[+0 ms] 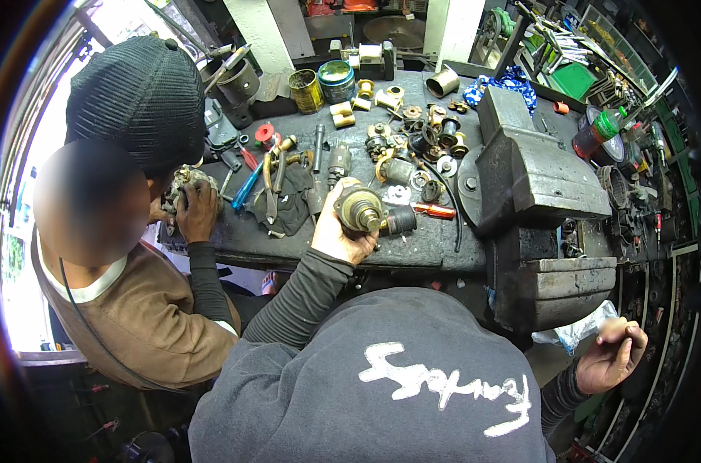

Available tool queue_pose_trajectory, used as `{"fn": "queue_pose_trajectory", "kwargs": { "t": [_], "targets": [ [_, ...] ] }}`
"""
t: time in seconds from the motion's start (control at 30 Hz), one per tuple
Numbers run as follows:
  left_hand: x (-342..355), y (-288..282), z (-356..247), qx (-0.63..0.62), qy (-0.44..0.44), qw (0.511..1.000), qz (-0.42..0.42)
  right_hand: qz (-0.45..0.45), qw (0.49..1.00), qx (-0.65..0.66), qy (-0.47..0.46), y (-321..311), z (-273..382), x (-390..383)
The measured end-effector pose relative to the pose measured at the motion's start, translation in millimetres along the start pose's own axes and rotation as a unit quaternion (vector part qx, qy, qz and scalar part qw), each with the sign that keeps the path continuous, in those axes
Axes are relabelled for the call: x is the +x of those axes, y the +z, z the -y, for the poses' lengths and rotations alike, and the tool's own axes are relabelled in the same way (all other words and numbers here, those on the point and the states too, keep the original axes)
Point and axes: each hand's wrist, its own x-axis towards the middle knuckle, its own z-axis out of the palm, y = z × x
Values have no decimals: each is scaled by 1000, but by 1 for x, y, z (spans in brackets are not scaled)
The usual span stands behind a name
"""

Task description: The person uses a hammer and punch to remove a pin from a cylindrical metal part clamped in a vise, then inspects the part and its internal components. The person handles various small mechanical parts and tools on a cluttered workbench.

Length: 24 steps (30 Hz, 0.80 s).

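My left hand (336, 235) grips a round flanged metal part (359, 207) with a coiled middle, held up over the front edge of the dark workbench (443, 255). A dark cylindrical piece (403, 220) lies just behind it. A red screwdriver (433, 209) and a black hose (451, 197) lie to the right on the bench. My right hand (611, 359) is off the bench at the lower right, below the vise, its fingertips curled together; what they hold, if anything, is blurred.
A large bench vise (543, 166) fills the right of the bench. Many spools (420, 139), cans (304, 92), pliers (277, 177) and a bottle (601, 131) stand or lie around. At left a co-worker (150, 301) works with a hand (200, 208) on a metal part (182, 185).
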Motion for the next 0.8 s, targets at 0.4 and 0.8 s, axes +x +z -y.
{"fn": "queue_pose_trajectory", "kwargs": {
  "t": [0.4,0.8],
  "targets": [
    [0,4,-1,-17,-26,1000,-1,262,934,210,120,66,2,6],
    [-20,15,2,189,197,954,124,286,804,204,480,155,-66,-15]
  ]
}}
